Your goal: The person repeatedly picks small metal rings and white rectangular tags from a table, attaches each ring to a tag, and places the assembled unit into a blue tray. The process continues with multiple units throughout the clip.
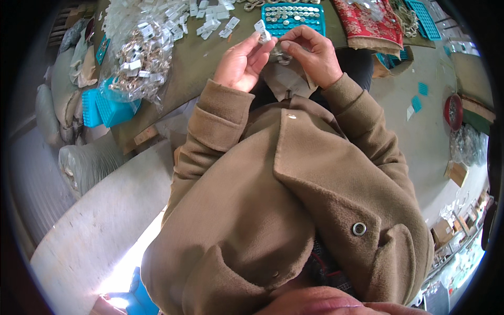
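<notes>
Between the thumb and fingers of my left hand (236,67) is a small white plastic block (262,30), held upright over the table's near edge. Close beside it, my right hand (321,56) has its thumb and forefinger pinched together. What sits in that pinch is too small to make out. A small clear or shiny item (284,59) shows just below the right fingertips, its kind unclear. Beyond both hands lies a teal tray (318,30) with rows of round, shiny pieces. Loose white blocks (210,23) of a similar kind are scattered to its left.
At the left, a clear plastic bag (116,71) holds white blocks and metallic pieces. Teal baskets (119,107) hang near the table's side. A red patterned cloth (362,23) lies at the right. Small teal pieces (416,103) are on the floor, near a red bowl (452,112).
</notes>
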{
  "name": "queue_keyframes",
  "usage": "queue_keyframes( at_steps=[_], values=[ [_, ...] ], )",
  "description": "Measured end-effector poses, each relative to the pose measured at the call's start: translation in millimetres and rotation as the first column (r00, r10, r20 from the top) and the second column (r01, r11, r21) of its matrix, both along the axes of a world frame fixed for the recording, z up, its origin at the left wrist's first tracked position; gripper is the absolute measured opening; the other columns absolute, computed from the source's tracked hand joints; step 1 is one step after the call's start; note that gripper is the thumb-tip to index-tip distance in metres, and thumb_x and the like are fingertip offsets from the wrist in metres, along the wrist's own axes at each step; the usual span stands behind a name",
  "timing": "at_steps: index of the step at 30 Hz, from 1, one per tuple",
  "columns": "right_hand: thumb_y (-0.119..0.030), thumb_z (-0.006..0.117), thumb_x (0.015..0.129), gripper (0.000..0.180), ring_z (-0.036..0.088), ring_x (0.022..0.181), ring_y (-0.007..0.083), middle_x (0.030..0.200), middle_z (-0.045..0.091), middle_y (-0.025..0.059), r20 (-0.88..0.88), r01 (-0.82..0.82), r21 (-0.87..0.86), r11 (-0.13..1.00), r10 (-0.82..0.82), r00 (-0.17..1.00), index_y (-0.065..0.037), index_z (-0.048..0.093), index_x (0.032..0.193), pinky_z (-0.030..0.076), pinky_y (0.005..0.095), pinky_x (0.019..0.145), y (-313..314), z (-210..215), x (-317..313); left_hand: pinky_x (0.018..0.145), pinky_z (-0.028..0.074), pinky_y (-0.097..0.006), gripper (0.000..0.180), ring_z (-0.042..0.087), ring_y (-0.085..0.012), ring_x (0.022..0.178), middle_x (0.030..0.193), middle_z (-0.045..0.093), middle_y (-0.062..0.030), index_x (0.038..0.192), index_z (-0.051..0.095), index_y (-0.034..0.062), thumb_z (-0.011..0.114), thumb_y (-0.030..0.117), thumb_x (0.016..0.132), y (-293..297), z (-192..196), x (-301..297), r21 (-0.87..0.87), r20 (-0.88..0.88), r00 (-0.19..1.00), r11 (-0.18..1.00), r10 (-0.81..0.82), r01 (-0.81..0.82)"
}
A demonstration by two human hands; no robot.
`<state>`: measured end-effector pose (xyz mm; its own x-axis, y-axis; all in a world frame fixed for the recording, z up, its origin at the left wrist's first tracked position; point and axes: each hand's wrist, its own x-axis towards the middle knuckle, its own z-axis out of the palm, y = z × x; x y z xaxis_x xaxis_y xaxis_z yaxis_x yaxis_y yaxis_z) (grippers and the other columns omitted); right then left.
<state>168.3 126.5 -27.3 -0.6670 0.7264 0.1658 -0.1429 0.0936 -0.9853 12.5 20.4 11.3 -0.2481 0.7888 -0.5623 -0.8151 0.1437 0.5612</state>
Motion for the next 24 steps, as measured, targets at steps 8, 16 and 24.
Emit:
queue_keyframes(
  at_steps=[8, 16, 24],
  values=[
    [-0.019, 0.067, 0.087, 0.014, 0.067, 0.076, 0.0191, 0.089, 0.069, 0.0081, 0.288, 0.222, 0.619, 0.754, -0.480, 0.828, -0.008, 0.069, 0.097, 0.053, 0.0290, 0.069, 55.5, 5.9, 20.4, 0.078, 0.058, -0.027, 0.017, 0.068, -0.0165, 0.092, 0.104, 0.068, -0.0120, 0.107, 0.062, 0.0005, 0.058, 0.011, 0.095, 5.2, -9.1, 18.5, -0.032, -0.330, 0.936, 0.992, -0.123, 0.119],
    [-0.022, 0.063, 0.087, 0.013, 0.065, 0.081, 0.0283, 0.090, 0.064, 0.0040, 0.345, 0.033, 0.798, 0.602, -0.501, 0.793, -0.016, 0.068, 0.098, 0.053, 0.0374, 0.068, 53.6, -5.3, -2.4, 0.078, 0.057, -0.027, 0.016, 0.068, -0.0159, 0.085, 0.096, 0.068, -0.0103, 0.105, 0.062, -0.0014, 0.056, 0.006, 0.092, 10.8, -20.3, 26.0, -0.038, -0.353, 0.922, 0.987, -0.161, 0.158],
    [-0.021, 0.063, 0.088, 0.017, 0.065, 0.082, 0.0285, 0.090, 0.065, 0.0060, 0.349, 0.070, 0.749, 0.658, -0.483, 0.803, -0.016, 0.068, 0.103, 0.052, 0.0373, 0.070, 52.8, -1.0, -5.2, 0.079, 0.057, -0.026, 0.019, 0.068, -0.0176, 0.092, 0.102, 0.068, -0.0123, 0.110, 0.061, -0.0024, 0.057, 0.008, 0.094, 13.1, -18.9, 22.3, -0.063, -0.283, 0.946, 0.987, -0.157, 0.145]
  ],
)
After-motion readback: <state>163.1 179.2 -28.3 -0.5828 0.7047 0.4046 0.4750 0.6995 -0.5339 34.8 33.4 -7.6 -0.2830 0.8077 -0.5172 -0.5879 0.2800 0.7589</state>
